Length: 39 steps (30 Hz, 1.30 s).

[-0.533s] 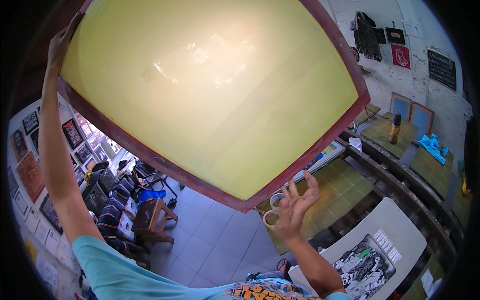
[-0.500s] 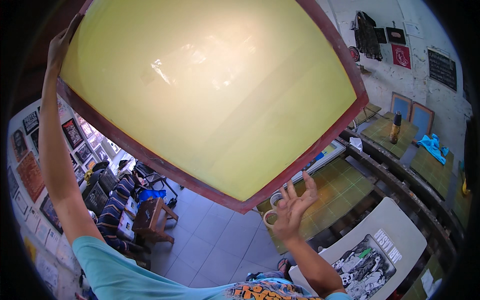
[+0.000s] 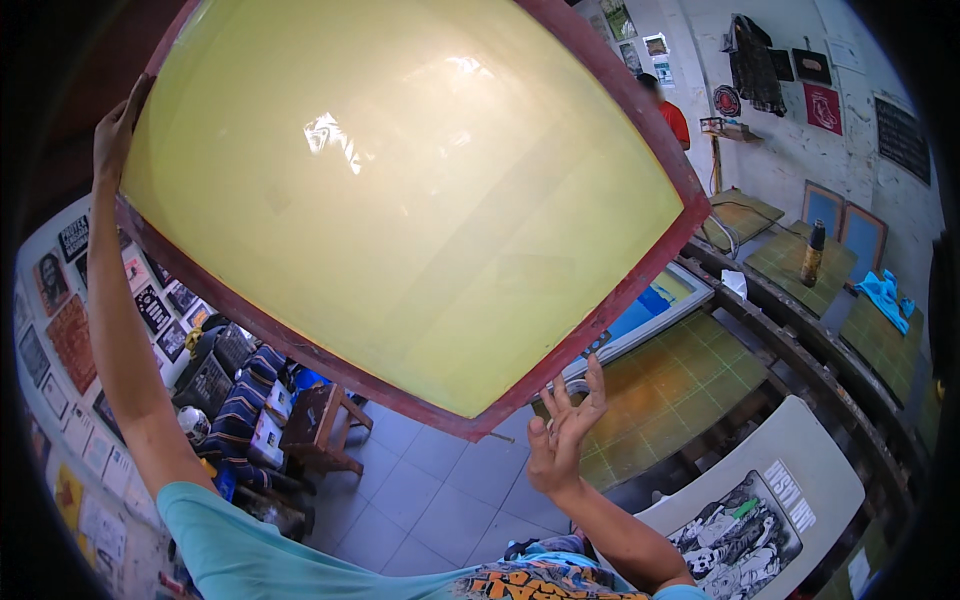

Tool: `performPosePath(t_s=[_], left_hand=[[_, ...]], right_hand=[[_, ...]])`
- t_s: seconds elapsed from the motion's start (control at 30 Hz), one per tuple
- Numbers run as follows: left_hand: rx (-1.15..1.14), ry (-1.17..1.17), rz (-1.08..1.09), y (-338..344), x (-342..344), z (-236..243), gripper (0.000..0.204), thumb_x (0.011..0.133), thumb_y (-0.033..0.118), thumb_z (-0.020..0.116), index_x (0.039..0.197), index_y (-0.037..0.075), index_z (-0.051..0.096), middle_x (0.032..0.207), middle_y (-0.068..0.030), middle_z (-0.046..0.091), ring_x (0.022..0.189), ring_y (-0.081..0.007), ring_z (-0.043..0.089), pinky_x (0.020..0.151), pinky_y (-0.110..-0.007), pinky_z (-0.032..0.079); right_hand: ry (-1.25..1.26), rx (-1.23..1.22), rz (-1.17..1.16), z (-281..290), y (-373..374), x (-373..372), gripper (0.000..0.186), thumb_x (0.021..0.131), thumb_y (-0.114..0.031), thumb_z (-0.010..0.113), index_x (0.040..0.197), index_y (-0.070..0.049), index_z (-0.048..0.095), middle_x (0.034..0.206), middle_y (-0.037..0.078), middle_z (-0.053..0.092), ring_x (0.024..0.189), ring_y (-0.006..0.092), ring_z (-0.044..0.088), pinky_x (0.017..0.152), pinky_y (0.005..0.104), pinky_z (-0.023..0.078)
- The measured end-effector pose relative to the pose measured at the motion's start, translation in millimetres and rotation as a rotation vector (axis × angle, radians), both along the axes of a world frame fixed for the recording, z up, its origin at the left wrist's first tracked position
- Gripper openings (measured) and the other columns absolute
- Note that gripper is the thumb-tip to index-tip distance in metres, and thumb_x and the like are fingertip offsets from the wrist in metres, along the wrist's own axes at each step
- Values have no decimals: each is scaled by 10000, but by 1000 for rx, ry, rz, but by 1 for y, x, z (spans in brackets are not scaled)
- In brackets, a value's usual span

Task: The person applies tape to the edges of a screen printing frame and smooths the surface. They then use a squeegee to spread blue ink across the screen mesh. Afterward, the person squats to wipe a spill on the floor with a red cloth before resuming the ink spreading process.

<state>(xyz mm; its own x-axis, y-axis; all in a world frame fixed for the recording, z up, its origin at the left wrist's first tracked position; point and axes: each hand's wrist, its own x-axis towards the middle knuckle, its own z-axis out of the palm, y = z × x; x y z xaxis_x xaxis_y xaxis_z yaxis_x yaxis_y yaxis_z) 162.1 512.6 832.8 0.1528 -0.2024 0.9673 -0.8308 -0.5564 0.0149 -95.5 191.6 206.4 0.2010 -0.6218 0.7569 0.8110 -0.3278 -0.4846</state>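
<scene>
A large screen-printing frame (image 3: 400, 230) fills the upper middle, its yellow-green mesh shiny and bordered by dark red bars. High on the left, my left hand (image 3: 118, 140) is closed around the frame's left edge, with its fingertips partly hidden. My right hand (image 3: 562, 440) is raised beside the lower right bar, palm up, fingers apart and slightly bent. It holds nothing, and whether a fingertip touches the bar I cannot tell. One corner of the frame points down toward me, over the tiled floor.
Green gridded printing boards (image 3: 660, 395) stand along dark rails at right, with a pale printed shirt (image 3: 745, 520) nearest. Further off are a bottle (image 3: 812, 255), a blue cloth (image 3: 885, 298) and a person in red (image 3: 676, 122). A wooden stool (image 3: 318, 430) stands left of the floor.
The frame has shifted a little left and its light reflections have moved. My right hand has moved left and slightly down. A person in red has come into view behind the frame.
</scene>
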Motion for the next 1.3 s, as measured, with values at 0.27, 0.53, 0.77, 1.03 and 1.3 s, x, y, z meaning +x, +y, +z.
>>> performPosePath(t_s=[0.27, 0.53, 0.77, 1.03, 1.3], left_hand=[[-16, 42, 66, 1, 4, -17, 572, 1014, 532, 640, 1112, -18, 764, 775, 9, 647, 693, -83, 538, 668, -255, 442], [-9, 74, -59, -37, 17, -25, 596, 1008, 547, 644, 1053, -36, 758, 755, 16, 629, 690, -74, 525, 655, -249, 426], [20, 20, -138, -90, 41, -19, 596, 1012, 552, 636, 1040, -31, 759, 742, 19, 592, 675, -75, 485, 632, -260, 408], [-14, -74, -251, -92, 72, -21, 615, 1013, 564, 624, 1017, -38, 749, 731, -3, 556, 680, -90, 461, 640, -271, 404], [-129, -50, -131, -46, 99, 3, 644, 1014, 577, 605, 1077, -47, 753, 794, -48, 638, 745, -113, 527, 748, -282, 464]], right_hand=[[44, -40, 2, -9, 6, 3, 887, 1031, -351, 581, 1588, -78, -53, 1667, 209, -10, 1517, 557, 202, 1211, 608, 294], [31, 65, -27, -13, 8, 2, 886, 1036, -371, 575, 1594, -86, -52, 1667, 213, -5, 1516, 553, 213, 1209, 611, 295], [12, 154, -125, -16, -1, -6, 879, 1044, -392, 567, 1602, -89, -42, 1678, 204, 6, 1507, 541, 250, 1199, 607, 303], [-44, 158, -195, -6, -10, -2, 930, 1004, -360, 644, 1603, -57, 1, 1677, 214, 5, 1517, 543, 232, 1205, 604, 300], [-108, -2, -252, 40, -29, 13, 846, 1050, -400, 543, 1596, -57, -6, 1670, 206, 44, 1508, 547, 248, 1206, 591, 318]])
